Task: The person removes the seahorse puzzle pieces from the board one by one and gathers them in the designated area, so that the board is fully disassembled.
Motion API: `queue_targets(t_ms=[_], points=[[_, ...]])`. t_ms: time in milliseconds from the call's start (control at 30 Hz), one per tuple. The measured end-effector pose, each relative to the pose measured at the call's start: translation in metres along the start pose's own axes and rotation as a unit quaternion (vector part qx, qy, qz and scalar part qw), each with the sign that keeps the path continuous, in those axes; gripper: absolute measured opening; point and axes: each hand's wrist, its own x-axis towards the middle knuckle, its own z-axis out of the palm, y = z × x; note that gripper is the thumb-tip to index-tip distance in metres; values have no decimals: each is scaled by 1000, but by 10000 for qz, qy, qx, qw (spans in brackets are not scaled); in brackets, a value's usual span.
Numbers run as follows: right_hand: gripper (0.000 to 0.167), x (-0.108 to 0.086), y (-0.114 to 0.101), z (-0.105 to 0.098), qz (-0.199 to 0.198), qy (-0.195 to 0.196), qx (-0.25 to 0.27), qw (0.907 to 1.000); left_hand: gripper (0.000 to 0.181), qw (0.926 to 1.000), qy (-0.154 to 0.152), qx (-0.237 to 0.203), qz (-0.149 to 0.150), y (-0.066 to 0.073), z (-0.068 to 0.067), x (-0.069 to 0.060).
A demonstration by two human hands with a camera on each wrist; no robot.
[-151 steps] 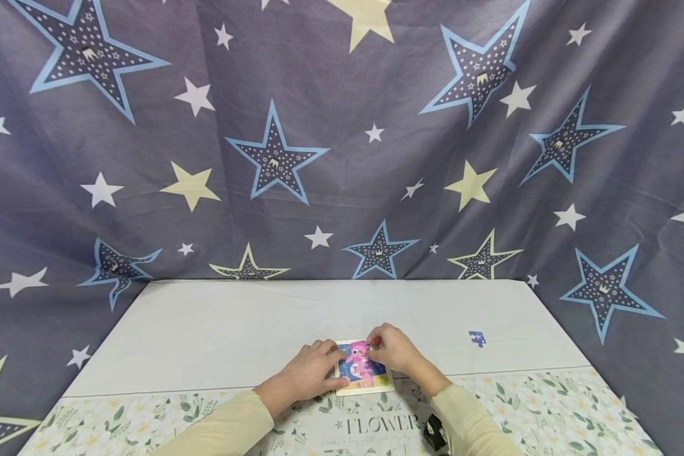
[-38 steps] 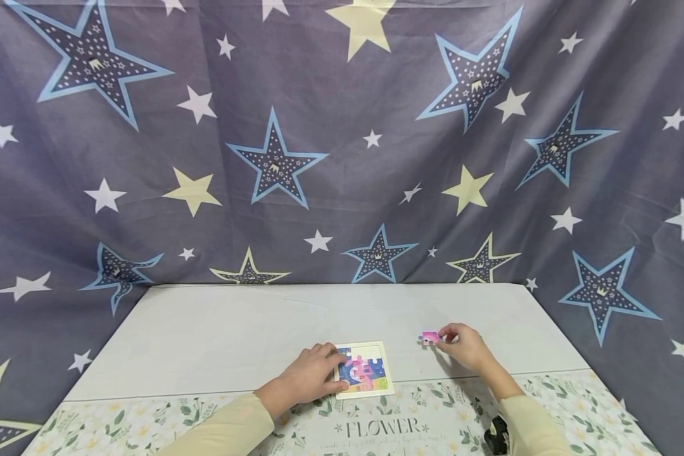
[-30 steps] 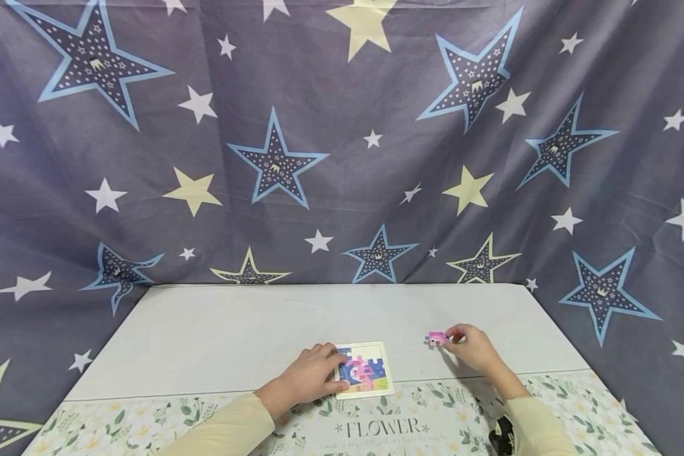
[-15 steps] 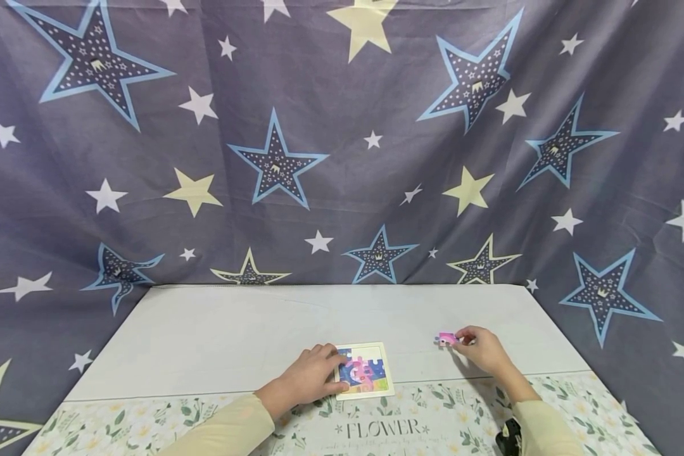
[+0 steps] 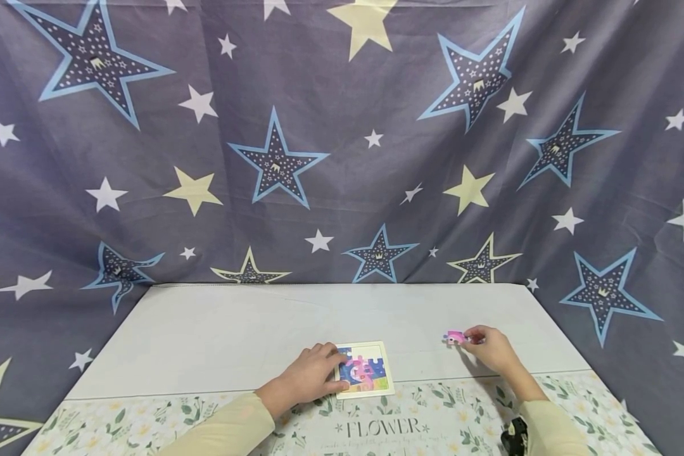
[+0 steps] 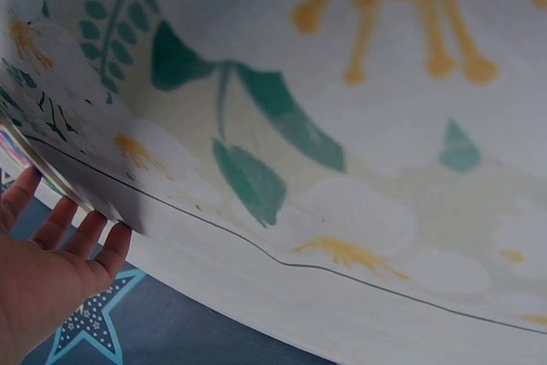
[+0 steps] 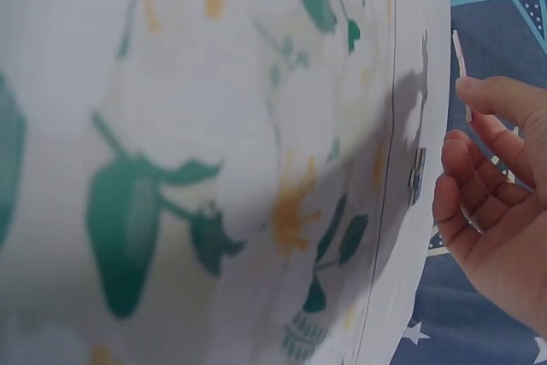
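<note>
My left hand (image 5: pixel 308 375) rests on the left edge of a small jigsaw puzzle in a cream frame (image 5: pixel 392 387), thumb and fingers spread on it. Pink and blue pieces fill the puzzle's lower and left parts; white backing (image 5: pixel 370 352) shows at its upper right. To the right of the frame, my right hand (image 5: pixel 493 349) pinches a pink puzzle piece (image 5: pixel 455 337) between thumb and finger, above the table. Seen edge-on in the right wrist view is this pink piece (image 7: pixel 462 66). A dark blue puzzle piece (image 7: pixel 416 177) lies flat on the table below that hand, mostly hidden in the head view.
A white table (image 5: pixel 245 329) has a flowered front strip (image 5: pixel 148 418) printed with the word FLOWER. Star-patterned cloth (image 5: pixel 342 158) hangs behind and along both sides of it. A black device (image 5: pixel 514 436) sits at the right wrist.
Five seconds ago both hands were at the frame, with the pink piece within it. My right hand has since carried that piece rightward toward the blue piece. The left hand keeps its place.
</note>
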Motion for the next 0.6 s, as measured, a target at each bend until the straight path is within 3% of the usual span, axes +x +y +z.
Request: queue_targets(t_ms=[600], points=[[25, 1, 10, -4, 50, -53, 76, 9999, 61, 10000, 48, -3, 0, 0, 1, 0]])
